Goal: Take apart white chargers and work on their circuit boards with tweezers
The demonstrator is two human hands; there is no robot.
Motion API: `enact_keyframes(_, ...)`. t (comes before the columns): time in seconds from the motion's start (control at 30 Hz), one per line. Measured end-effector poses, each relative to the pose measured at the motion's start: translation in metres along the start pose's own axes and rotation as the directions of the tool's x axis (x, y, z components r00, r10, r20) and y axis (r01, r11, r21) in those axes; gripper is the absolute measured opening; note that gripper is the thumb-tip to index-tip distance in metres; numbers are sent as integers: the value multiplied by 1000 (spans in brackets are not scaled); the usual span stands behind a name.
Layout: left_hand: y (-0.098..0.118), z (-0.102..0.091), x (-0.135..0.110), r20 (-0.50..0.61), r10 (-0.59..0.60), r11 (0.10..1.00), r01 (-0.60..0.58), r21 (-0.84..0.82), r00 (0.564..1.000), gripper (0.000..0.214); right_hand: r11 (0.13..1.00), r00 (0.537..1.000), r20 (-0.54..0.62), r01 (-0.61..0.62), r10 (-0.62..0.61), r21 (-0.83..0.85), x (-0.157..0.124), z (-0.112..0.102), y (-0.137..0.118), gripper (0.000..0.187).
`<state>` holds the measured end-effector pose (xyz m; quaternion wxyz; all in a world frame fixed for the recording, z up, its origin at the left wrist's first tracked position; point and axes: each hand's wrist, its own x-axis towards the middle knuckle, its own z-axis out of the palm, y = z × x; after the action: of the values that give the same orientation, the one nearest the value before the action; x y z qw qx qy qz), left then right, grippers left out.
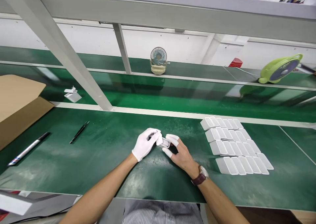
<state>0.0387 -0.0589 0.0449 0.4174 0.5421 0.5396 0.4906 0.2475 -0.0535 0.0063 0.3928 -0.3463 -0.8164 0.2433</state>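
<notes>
My left hand point(146, 143), in a white glove, is closed on a small white plastic case point(163, 143) above the middle of the green bench. From the other side my right hand point(180, 153) grips the same case between thumb and fingers, with white finger cots on the tips. The case shows an open end with a rim, facing my right hand. Part of it is hidden by the gloved fingers. To the right of my right hand stand several similar white cases point(230, 166), set in rows.
A marker pen point(29, 149) and black tweezers point(79, 132) lie at the left, near an open cardboard box point(22, 108). Behind the bench's white rail is a small white part point(72, 94). A slanted post point(71, 62) rises at left; a small fan point(158, 61) and a green fan point(280, 69) stand behind.
</notes>
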Motion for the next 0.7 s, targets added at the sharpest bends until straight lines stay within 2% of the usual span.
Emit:
enact_keyframes(0.17, 0, 1, 1, 14, -17, 1000, 17, -25, 1000, 34, 996, 995, 68, 73, -69, -47, 2, 3, -1, 49)
enact_keyframes(0.27, -3, 1, 3, 29, -36, 999, 37, -33, 999, 33, 997, 996, 66, 70, -67, -31, 2, 5, -2, 44)
enact_keyframes(0.33, -5, 1, 4, 42, -50, 998, 51, -26, 998, 33, 999, 998, 53, 45, -46, 9, 3, 7, -1, 42)
enact_keyframes(0.4, -8, 1, 4, 31, -50, 999, 50, -19, 998, 36, 986, 997, 25, -70, 67, 154, 4, 7, -1, 38)
enact_keyframes(0.43, -9, 2, 3, 20, -36, 999, 36, -10, 999, 39, 943, 985, 9, -168, 173, 288, 5, 7, 0, 36)
enact_keyframes(0.47, -10, 3, 3, 7, -8, 1000, 8, 11, 1000, 44, 861, 957, 7, -264, 290, 434, 6, 7, 0, 36)
enact_keyframes(0.53, -11, 6, 0, 21, 104, 989, -105, 101, 994, 67, 651, 883, 55, -385, 467, 655, 10, 6, 0, 39)
enact_keyframes(0.57, -11, 8, -3, 52, 175, 970, -181, 160, 983, 80, 572, 858, 91, -412, 505, 709, 11, 6, -1, 38)
enact_keyframes(0.63, -11, 14, -7, 117, 285, 914, -306, 266, 951, 95, 497, 844, 170, -449, 508, 743, 13, 5, -5, 35)
enact_keyframes(0.7, -10, 19, -12, 140, 327, 877, -356, 322, 934, 90, 429, 830, 251, -487, 498, 761, 14, 6, -10, 34)
